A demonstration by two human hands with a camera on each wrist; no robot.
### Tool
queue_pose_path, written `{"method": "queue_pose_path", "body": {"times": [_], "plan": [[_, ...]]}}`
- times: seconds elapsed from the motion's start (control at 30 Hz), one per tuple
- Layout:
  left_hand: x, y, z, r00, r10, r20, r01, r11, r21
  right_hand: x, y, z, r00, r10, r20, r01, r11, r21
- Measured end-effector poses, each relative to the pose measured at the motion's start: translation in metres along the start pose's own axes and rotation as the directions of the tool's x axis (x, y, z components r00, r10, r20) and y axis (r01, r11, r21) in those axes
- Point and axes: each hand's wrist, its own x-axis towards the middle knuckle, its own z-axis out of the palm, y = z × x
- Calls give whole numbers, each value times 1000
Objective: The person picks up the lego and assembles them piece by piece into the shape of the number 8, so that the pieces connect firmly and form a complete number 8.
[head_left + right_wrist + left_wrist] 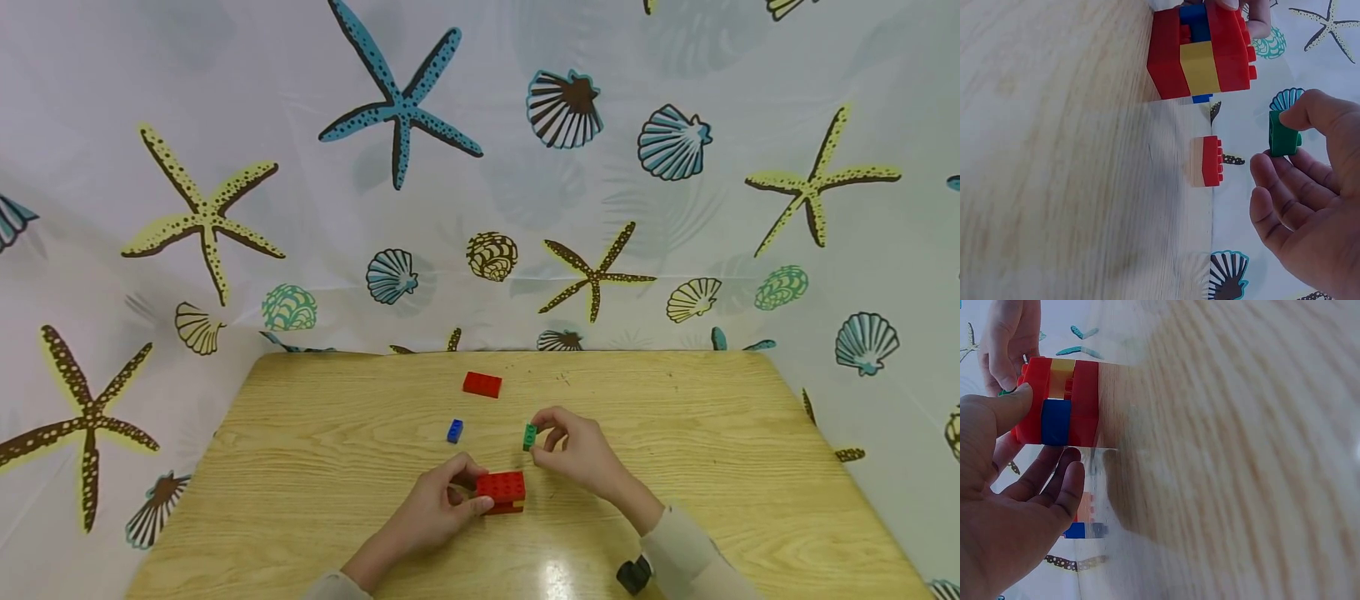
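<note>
On the table stands a stack of toy building bricks (501, 485): a red brick below, a yellow (1199, 67) and a blue brick (1056, 422) side by side with a gap in the middle layer, and a red brick on top. My left hand (442, 500) grips this stack from its left side, thumb at the front. A small green brick (1283, 134) is pinched between the thumb and fingers of my right hand (576, 454), to the right of and a little beyond the stack. In the head view the green brick (529, 437) hangs over the table.
A loose blue brick (454, 431) lies beyond the stack, with a flat-lying red brick (482, 384) farther back on the wooden table (337, 433). A white curtain (480, 183) with starfish and shells surrounds the table. A black device (633, 575) sits by the right wrist.
</note>
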Motion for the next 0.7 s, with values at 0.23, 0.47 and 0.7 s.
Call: {"method": "queue_pose_path", "body": {"times": [0.23, 0.47, 0.7], "plan": [[0, -1, 0, 1000, 2, 1, -2, 1000, -2, -9, -2, 2, 999, -34, 35, 34, 999, 6], [0, 0, 0, 1000, 7, 3, -7, 1000, -7, -14, -1, 4, 997, -53, 61, 52, 999, 16], [-1, 1, 0, 1000, 13, 3, -13, 1000, -8, -17, -2, 6, 995, -61, 83, 60, 998, 15]]}}
